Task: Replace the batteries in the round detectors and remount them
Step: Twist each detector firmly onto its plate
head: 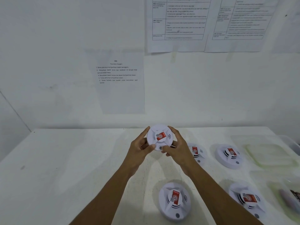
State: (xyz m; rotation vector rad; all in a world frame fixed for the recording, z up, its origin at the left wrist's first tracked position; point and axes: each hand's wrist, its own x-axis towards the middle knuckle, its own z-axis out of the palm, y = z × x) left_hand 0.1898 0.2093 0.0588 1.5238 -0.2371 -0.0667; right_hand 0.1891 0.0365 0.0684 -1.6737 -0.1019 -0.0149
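A round white detector [159,137] with a red sticker on its face is held up above the white table [73,159], face toward me. My left hand [140,147] grips its left rim and my right hand [176,146] grips its right rim, both thumbs on the lower front. Several more detectors lie face up on the table: one near the front [174,202], one at the front right [248,198], one partly behind my right hand [197,151], one farther right [228,155].
A clear plastic container [269,153] stands at the table's right side, with another blurred container [287,195] nearer the right edge. Printed instruction sheets [116,73] hang on the white wall behind the table.
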